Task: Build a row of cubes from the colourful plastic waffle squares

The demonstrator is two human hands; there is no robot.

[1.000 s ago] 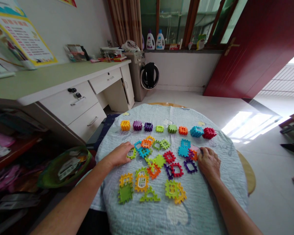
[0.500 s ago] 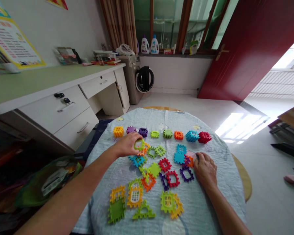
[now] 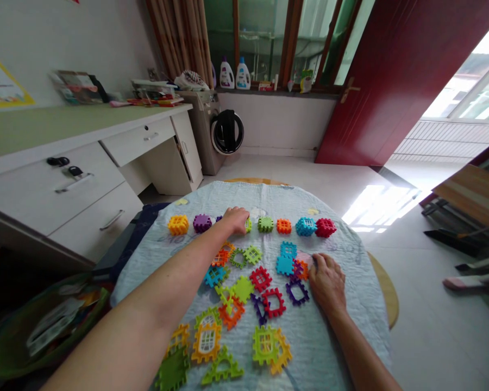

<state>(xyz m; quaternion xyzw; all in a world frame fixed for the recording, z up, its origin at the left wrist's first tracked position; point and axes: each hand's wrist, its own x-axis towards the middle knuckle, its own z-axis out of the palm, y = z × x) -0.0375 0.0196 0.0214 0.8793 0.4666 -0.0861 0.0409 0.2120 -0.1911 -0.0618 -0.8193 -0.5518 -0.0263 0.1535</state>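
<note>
A round table under a pale blue quilted cloth (image 3: 269, 194) carries many coloured plastic interlocking tiles. Along its far side runs a row of built cubes: yellow (image 3: 178, 224), purple (image 3: 202, 222), green (image 3: 265, 224), orange (image 3: 284, 226), blue (image 3: 306, 226) and red (image 3: 325, 227). My left hand (image 3: 236, 219) reaches into that row, fingers curled down over a light green tile (image 3: 248, 225) of which only an edge shows. My right hand (image 3: 328, 282) lies palm down on the cloth, its fingertips touching a pink and orange tile (image 3: 303, 264) beside a purple frame tile (image 3: 297, 291). Loose flat tiles (image 3: 264, 304) lie between my arms.
A white desk with drawers (image 3: 85, 179) stands to the left, a small washing machine (image 3: 224, 130) behind it under the window. A green basket (image 3: 44, 326) sits low on the left. A red door (image 3: 391, 81) and a wooden bench (image 3: 468, 190) are on the right.
My left hand picked a green window tile out of the loose pile and carried it forward to the row of cubes. My right hand stayed put. The view shifted right.
</note>
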